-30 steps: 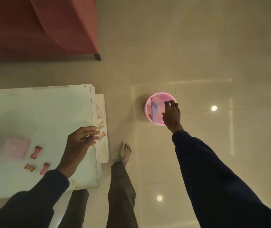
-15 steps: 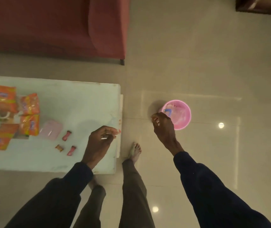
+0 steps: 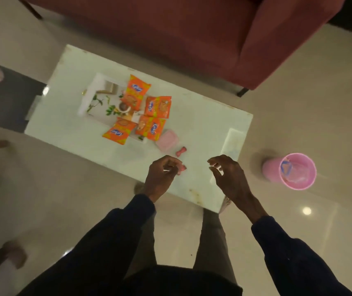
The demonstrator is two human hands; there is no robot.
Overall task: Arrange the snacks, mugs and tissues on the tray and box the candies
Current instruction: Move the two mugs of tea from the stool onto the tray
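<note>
A white tabletop (image 3: 202, 124) is seen from above, set at a slant on a pale tiled floor (image 3: 299, 103), with a dark red sofa (image 3: 192, 28) just beyond its far edge. A tray (image 3: 95, 97) with a leaf print is laid on the far-left part of the tabletop. A mug (image 3: 124, 107) is stood on the tray, near the tray's right side. Four orange snack packets (image 3: 157, 106) are spread around the mug: two lie partly over the tray's right edge, and two are placed nearer the viewer, overlapping the tray's near corner. A pink box (image 3: 167, 140) is set on the tabletop just to the right of the nearest packets. One pink wrapped candy (image 3: 181, 151) lies on the tabletop just beside the box, on the side toward the viewer.

The left hand (image 3: 160, 177) is held over the near edge of the tabletop, near the box. Its fingers are curled in narrowly, and a second pink candy (image 3: 182, 169) shows at the fingertips; whether it is pinched or merely touched cannot be told through the blur. The right hand (image 3: 230, 177) is held above the tabletop's near-right corner, well to the right of the box, with the fingers spread loosely and nothing between them.

A pink bucket (image 3: 294, 171) is stood on the floor, well to the right of the box and off the end of the tabletop, with some light scraps seen inside it. Both arms are covered by dark sleeves (image 3: 299, 253).
</note>
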